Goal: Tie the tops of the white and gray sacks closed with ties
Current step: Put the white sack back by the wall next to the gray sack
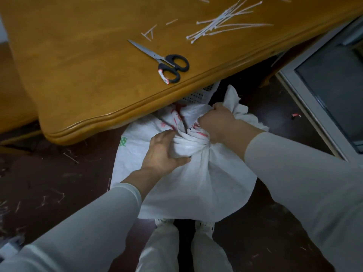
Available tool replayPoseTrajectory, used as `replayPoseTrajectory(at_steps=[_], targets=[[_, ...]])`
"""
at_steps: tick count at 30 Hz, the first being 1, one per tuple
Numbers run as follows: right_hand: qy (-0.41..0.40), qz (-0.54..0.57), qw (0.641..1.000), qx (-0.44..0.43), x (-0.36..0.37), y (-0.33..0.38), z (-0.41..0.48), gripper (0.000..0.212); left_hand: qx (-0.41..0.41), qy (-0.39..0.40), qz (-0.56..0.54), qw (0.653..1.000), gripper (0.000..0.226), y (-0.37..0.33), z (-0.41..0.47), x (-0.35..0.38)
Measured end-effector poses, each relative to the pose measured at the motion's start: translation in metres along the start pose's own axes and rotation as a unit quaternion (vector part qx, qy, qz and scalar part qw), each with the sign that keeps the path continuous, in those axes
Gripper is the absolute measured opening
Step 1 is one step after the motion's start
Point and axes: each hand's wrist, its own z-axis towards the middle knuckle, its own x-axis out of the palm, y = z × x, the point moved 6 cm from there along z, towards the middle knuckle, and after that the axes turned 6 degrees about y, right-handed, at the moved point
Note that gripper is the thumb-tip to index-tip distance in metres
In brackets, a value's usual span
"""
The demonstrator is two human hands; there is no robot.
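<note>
A white woven sack [206, 185] with red and green print stands on the dark floor in front of my feet, partly under the table edge. Its top is gathered into a twisted neck. My right hand [216, 122] is clenched around that neck, and the loose top cloth fans out behind it. My left hand [165, 152] presses and grips the bunched fabric just below the neck. A pile of several white cable ties [222, 24] lies on the table at the upper right. No tie is visible around the neck.
The wooden table [78, 85] fills the upper left, its rounded edge overhanging the sack. Black-handled scissors [167, 63] lie near that edge, with cut tie ends [149, 33] beyond. A grey framed panel [324, 91] stands at right. Clippings litter the floor.
</note>
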Motion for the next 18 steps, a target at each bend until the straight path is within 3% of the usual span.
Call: replayPoseTrajectory(at_steps=[1,4,7,13,18], targets=[[0.032,0.045,0.998,-0.003,0.010,-0.002,0.002,0.028,-0.013,0.010,-0.007,1.000,0.100,0.001,-0.002,0.000],[-0.016,0.024,0.999,0.023,0.010,-0.010,0.001,0.036,-0.067,0.065,0.017,0.996,0.118,0.010,-0.007,0.004],[-0.008,0.056,0.998,-0.024,0.016,-0.002,-0.001,0.003,-0.138,0.138,0.033,0.980,0.136,0.026,-0.014,0.014],[-0.025,0.120,0.992,-0.030,0.030,0.012,-0.014,0.042,-0.239,0.215,0.064,0.945,0.156,0.065,-0.030,0.029],[-0.017,0.252,0.968,-0.005,0.048,0.021,-0.017,0.045,-0.230,0.239,0.065,0.941,0.154,0.072,-0.030,0.037]])
